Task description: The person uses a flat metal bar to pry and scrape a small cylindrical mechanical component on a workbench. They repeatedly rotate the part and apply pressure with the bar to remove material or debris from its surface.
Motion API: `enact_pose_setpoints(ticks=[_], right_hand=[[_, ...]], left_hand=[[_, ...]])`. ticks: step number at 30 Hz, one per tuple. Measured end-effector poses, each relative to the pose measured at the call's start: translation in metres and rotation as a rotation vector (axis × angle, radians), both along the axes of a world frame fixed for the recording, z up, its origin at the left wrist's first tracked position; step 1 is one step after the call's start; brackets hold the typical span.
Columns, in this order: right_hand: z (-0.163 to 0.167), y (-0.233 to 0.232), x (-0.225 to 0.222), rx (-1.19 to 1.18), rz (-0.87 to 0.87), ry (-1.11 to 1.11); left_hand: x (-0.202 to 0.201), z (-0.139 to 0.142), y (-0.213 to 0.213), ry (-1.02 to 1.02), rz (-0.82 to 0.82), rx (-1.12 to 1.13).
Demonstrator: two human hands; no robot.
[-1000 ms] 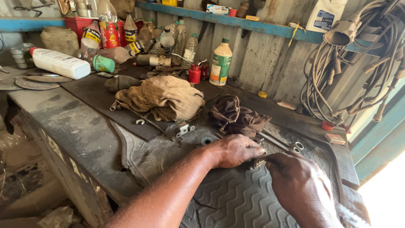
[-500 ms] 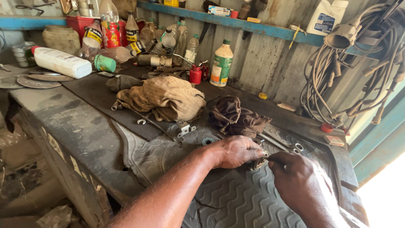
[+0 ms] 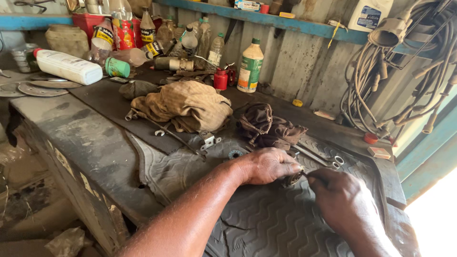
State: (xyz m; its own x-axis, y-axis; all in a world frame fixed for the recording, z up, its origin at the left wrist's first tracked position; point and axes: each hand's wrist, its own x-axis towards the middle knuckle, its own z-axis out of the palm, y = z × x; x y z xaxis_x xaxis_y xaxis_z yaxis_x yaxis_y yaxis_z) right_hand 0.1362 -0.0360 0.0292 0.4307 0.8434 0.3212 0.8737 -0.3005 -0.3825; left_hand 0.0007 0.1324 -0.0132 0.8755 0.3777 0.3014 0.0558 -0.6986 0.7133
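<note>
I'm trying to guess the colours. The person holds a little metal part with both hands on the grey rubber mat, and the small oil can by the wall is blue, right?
Not quite. In the head view the small oil can is red, not blue. Otherwise right: left hand and right hand hold the little metal part on the grey rubber mat.

Left hand (image 3: 264, 165) and right hand (image 3: 343, 200) meet, fingers curled, forearms extended.

The small metal part (image 3: 291, 179) is largely covered by the fingers (image 3: 285, 167) of the left hand (image 3: 264, 165), so its shape cannot be made out. What is pinched by the right hand (image 3: 343, 200) is hidden behind its knuckles. The right forearm is cut off by the lower edge, and the coiled cables (image 3: 381, 81) by the top edge.
</note>
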Motion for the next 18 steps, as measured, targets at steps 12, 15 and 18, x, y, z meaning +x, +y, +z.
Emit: enact_pose_setpoints(ticks=[12,15,18], right_hand=[[-0.008,0.006,0.005,-0.008,0.025,-0.075],[-0.003,0.004,-0.005,-0.102,-0.025,-0.131],[0.003,0.003,-0.014,-0.147,-0.047,-0.167]], left_hand=[[0.003,-0.002,0.001,0.005,-0.005,0.016],[0.005,-0.002,0.0,-0.007,0.005,0.01],[0.005,-0.003,0.002,0.016,0.027,0.006]])
